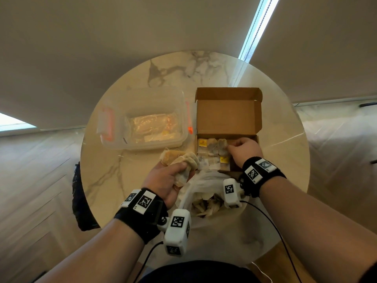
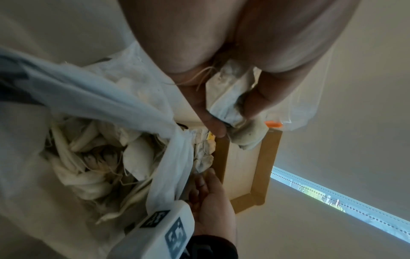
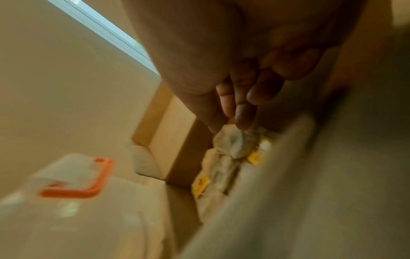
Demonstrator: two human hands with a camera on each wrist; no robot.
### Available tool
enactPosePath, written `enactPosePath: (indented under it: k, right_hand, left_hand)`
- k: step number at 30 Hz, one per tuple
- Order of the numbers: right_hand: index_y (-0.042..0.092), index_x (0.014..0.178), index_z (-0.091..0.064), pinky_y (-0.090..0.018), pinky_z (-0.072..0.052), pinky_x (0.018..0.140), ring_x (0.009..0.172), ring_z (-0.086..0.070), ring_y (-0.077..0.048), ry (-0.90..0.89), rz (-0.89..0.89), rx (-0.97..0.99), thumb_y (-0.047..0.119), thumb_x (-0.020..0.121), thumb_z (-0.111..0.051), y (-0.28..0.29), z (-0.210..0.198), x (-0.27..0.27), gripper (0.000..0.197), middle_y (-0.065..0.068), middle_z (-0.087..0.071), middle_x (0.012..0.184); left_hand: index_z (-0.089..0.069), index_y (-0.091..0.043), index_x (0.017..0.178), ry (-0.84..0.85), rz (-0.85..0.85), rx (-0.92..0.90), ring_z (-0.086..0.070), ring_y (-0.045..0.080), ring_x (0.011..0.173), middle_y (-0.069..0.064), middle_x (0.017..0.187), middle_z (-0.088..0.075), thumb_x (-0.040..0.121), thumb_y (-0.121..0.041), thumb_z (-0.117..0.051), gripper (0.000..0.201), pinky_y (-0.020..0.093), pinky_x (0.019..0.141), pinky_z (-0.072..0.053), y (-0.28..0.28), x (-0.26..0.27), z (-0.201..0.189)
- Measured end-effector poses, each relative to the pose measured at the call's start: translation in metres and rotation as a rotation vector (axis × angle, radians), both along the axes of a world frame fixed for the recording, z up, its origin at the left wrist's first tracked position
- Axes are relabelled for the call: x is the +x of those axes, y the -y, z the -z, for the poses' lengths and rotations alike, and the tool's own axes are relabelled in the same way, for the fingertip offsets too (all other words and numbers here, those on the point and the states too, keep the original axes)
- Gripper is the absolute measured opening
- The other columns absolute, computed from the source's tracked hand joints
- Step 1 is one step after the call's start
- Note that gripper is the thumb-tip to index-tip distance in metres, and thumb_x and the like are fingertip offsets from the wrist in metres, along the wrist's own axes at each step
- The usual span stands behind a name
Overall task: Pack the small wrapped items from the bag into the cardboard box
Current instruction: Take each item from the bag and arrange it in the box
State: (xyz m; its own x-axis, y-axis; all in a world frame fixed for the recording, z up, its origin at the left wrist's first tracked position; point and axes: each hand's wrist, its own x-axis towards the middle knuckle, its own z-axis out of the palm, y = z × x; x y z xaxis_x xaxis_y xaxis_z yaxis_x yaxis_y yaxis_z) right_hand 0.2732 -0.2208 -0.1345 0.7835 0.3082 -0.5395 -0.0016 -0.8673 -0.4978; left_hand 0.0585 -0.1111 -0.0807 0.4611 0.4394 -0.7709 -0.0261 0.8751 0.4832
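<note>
A: Where are the wrapped items, and how do they lie?
B: One fan of tea bags (image 1: 179,162) sits in the left hand (image 1: 165,180), just above the tabletop (image 1: 106,180) and to the left of the cardboard box (image 1: 228,127). The fan's long axis runs across the view, its free ends pointing away from the person. More packed tea bags (image 1: 212,150) lie flat in rows in the box's left half, some showing yellow tags.

A: State of the fingers?
B: The left fingers (image 2: 213,122) curl round the bundle and hold it. The right hand (image 1: 242,150) reaches into the box, with thumb and fingertips (image 3: 242,115) pinching one tea bag (image 3: 235,142) at the edge of the packed rows.

A: The box itself?
B: Its lid stands open on the far side; its long axis runs left to right.

A: And the bag?
B: The white plastic bag (image 1: 204,180) lies open on the near side of the box, between the wrists, holding loose tea bags and strings.

A: What is hard to make out?
B: The right wrist view is blurred. The right hand covers the box's right half. A clear container (image 1: 142,119) with orange clips stands left of the box; its contents cannot be identified.
</note>
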Motion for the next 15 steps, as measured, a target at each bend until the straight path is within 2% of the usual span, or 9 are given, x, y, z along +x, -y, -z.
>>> enactPosePath:
  k: [3,5,7,10,12,15]
  right_hand:
    - [0.026,0.098,-0.071,-0.024,-0.05,0.065,0.082,-0.067,-0.01,-0.113,-0.108,0.27,0.05,0.094,-0.07,0.006,-0.046,-0.014,0.025,0.005,-0.073,0.091]
    - [0.024,0.098,-0.074,-0.022,-0.055,0.07,0.077,-0.066,-0.006,-0.251,-0.198,0.413,0.05,0.093,-0.071,0.01,-0.072,-0.026,0.027,0.002,-0.075,0.09]
    - [0.021,0.098,-0.077,-0.022,-0.055,0.071,0.075,-0.063,-0.008,-0.314,-0.239,0.468,0.043,0.092,-0.076,0.015,-0.084,-0.032,0.022,-0.004,-0.076,0.092]
    - [0.022,0.092,-0.078,-0.027,-0.055,0.071,0.076,-0.064,-0.01,-0.337,-0.182,0.484,0.034,0.09,-0.08,0.025,-0.086,-0.027,0.012,0.001,-0.074,0.085]
    - [0.023,0.088,-0.077,-0.029,-0.057,0.071,0.078,-0.066,-0.012,-0.381,-0.119,0.523,0.03,0.091,-0.079,0.032,-0.087,-0.024,0.007,0.003,-0.074,0.084]
    - [0.016,0.089,-0.074,-0.03,-0.059,0.07,0.082,-0.07,-0.017,-0.472,-0.006,0.628,0.02,0.094,-0.075,0.041,-0.091,-0.023,0.006,-0.003,-0.075,0.091]
  left_hand:
    - [-0.07,-0.001,0.11,0.057,0.029,-0.027,-0.077,0.032,0.088,0.023,0.104,-0.076,0.096,0.014,-0.056,0.025,0.038,0.069,-0.065,0.005,0.012,-0.008]
    - [-0.07,-0.002,0.109,0.099,0.063,-0.033,-0.075,0.034,0.092,0.026,0.109,-0.075,0.096,0.015,-0.053,0.027,0.04,0.074,-0.066,0.009,0.021,-0.012]
    - [-0.069,0.0,0.114,0.126,0.117,-0.015,-0.073,0.035,0.096,0.029,0.115,-0.073,0.096,0.015,-0.051,0.03,0.042,0.083,-0.063,0.012,0.028,-0.015]
    - [-0.065,0.003,0.125,0.147,0.182,-0.023,-0.07,0.037,0.108,0.029,0.125,-0.07,0.096,0.013,-0.049,0.034,0.043,0.09,-0.062,0.018,0.036,-0.02]
    - [-0.067,0.001,0.122,0.134,0.214,-0.019,-0.074,0.033,0.105,0.025,0.121,-0.074,0.097,0.012,-0.05,0.032,0.04,0.084,-0.064,0.02,0.039,-0.023]
    - [-0.062,0.005,0.129,0.087,0.211,-0.024,-0.076,0.032,0.099,0.026,0.121,-0.073,0.097,0.011,-0.055,0.034,0.038,0.076,-0.065,0.024,0.042,-0.022]
